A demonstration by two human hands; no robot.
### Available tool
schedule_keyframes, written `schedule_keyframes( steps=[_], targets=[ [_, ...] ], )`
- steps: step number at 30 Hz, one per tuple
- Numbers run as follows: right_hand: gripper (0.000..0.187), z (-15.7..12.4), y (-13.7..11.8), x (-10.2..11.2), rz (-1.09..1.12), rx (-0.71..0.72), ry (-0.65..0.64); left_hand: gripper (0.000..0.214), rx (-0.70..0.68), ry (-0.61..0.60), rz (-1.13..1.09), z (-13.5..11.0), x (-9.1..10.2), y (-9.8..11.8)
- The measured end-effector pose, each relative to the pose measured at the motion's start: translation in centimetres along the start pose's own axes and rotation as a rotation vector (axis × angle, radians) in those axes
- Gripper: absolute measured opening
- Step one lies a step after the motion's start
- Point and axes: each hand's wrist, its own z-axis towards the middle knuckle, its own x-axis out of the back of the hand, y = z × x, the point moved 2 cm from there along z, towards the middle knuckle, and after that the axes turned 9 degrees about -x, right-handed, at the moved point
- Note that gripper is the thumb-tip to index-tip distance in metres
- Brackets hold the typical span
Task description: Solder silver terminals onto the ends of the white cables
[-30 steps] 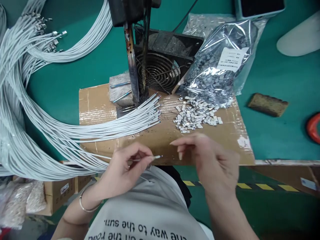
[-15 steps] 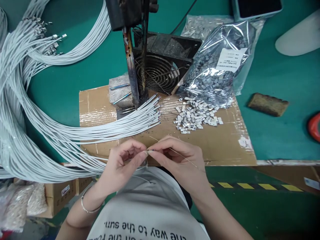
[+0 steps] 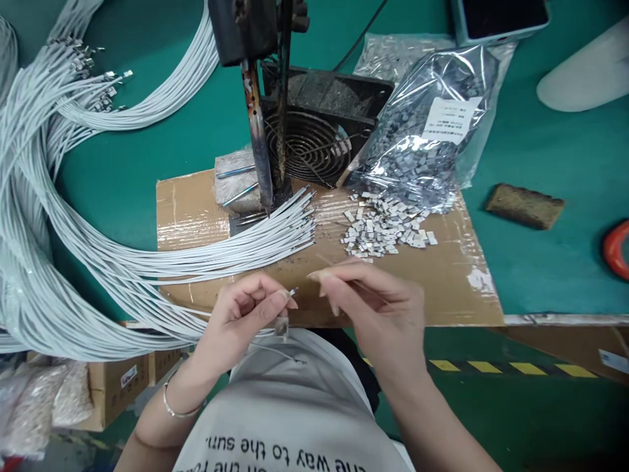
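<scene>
My left hand (image 3: 248,318) is closed in a pinch on the end of a white cable (image 3: 293,292); its dark tip sticks out past the thumb. My right hand (image 3: 381,311) is apart from it to the right, thumb and forefinger pressed together, slightly blurred. A thin wire (image 3: 366,286), faint here, runs across its fingers. Beyond my hands, a bundle of white cables (image 3: 236,255) lies with its ends on a cardboard sheet (image 3: 432,288). A heap of small white-and-silver connector pieces (image 3: 386,226) sits to the right of those ends.
A soldering iron (image 3: 258,131) on a stand points down over the cable ends. Behind it are a black fan (image 3: 309,141) and a clear bag (image 3: 417,131) of small parts. A brown block (image 3: 525,206) and a phone-like device (image 3: 501,19) lie to the right.
My hands, touching at the fingertips before, have come apart. The right one has moved right, while the left stays nearly in place with the cable tip now showing.
</scene>
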Motion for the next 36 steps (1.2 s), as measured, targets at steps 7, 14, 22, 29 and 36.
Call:
schedule_keyframes(
  steps=[7, 14, 22, 29, 36],
  targets=[
    [0.017, -1.0, 0.1, -0.7, -0.07, 0.029, -0.139, 0.03, 0.014, 0.018, -0.023, 0.1, -0.2, 0.0],
    [0.022, -1.2, -0.2, -0.7, -0.07, 0.034, -0.16, 0.029, 0.006, 0.016, -0.035, 0.0, -0.4, 0.0],
    [0.023, -1.4, 0.1, -0.7, -0.081, 0.028, -0.145, 0.027, -0.007, 0.019, -0.014, 0.2, -0.4, 0.1],
    [0.026, -1.4, 0.1, -0.8, -0.114, 0.07, -0.141, 0.022, -0.045, 0.016, -0.017, 0.4, -0.3, 0.0],
    [0.021, -1.1, 0.2, -0.9, -0.037, 0.037, -0.135, 0.023, -0.043, 0.016, -0.003, 0.4, -0.2, -0.1]
  ],
)
